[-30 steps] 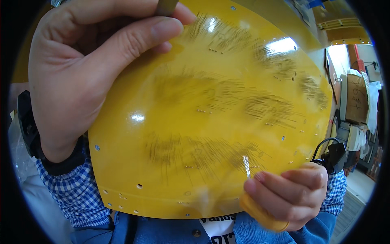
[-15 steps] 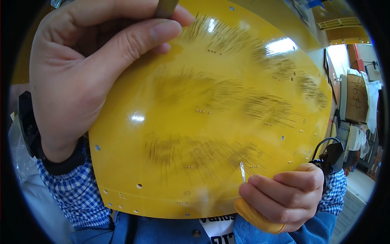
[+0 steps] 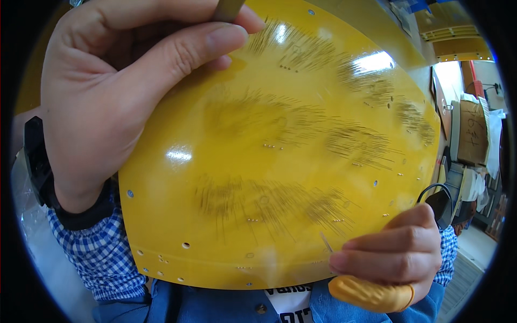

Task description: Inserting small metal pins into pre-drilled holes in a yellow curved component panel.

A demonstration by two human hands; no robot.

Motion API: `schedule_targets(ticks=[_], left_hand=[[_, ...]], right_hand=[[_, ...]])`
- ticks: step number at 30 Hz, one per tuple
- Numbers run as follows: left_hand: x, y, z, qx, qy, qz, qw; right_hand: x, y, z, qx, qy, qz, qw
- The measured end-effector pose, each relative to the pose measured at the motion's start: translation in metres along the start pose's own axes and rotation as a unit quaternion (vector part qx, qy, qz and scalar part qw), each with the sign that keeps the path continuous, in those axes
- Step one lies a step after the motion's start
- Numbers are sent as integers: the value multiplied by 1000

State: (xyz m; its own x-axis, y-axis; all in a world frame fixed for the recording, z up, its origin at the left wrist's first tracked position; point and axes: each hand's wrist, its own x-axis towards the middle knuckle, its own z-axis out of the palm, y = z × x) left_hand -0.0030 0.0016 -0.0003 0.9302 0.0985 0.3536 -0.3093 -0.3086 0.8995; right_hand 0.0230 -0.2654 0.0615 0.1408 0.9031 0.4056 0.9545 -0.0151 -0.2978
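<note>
A large yellow panel (image 3: 215,161) with a glossy surface and a curved edge fills most of the view in front of me. Several patches of fine, dark, hair-like lines (image 3: 355,142) spread over it, with rows of tiny dots between them. My left hand (image 3: 124,86) is raised over the panel's upper left, thumb and fingers pinching a flat grey metal strip (image 3: 228,9) whose upper end is out of view. At the lower right, my right hand (image 3: 396,253) grips a thin pointed metal tool (image 3: 326,242) just off the lowest patch. A yellow finger cot (image 3: 371,293) covers one right finger.
Small holes and metal fasteners (image 3: 130,194) line the panel's border. To the right stand a cardboard box (image 3: 473,132), white plastic bags (image 3: 494,142) and shelving. Clear plastic (image 3: 32,199) lies at the far left. A black device sits on each wrist.
My right hand has drawn back to the right and turned, taking the pointed tool's tip down off the lines. My left hand has shifted slightly right.
</note>
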Motion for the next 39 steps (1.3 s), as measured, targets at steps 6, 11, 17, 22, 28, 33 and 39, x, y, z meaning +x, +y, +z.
schedule_targets(ticks=[6, 11, 17, 22, 28, 33, 39], left_hand=[[9, 4, 1, -41, 18, -4, 999], [14, 21, -4, -19, 11, -26, 999], [28, 54, -6, -49, 28, -51, 997], [40, 96, -8, -18, 23, -94, 995], [31, 118, 10, -105, 83, -95, 986], [15, 190, 13, 0, 18, -19, 1000], [-14, 243, 69, 42, -97, 76, 991]], right_hand=[[0, -9, 6, -139, 31, -44, 989], [9, -4, 1, -198, 16, -112, 974], [25, 0, -51, 15, -55, -20, 998], [11, -5, -79, 108, 10, 10, 994], [-18, -13, -106, 88, 76, 22, 993], [-35, -15, -138, 67, 149, 29, 986], [-23, -46, -140, 94, 216, -32, 971]])
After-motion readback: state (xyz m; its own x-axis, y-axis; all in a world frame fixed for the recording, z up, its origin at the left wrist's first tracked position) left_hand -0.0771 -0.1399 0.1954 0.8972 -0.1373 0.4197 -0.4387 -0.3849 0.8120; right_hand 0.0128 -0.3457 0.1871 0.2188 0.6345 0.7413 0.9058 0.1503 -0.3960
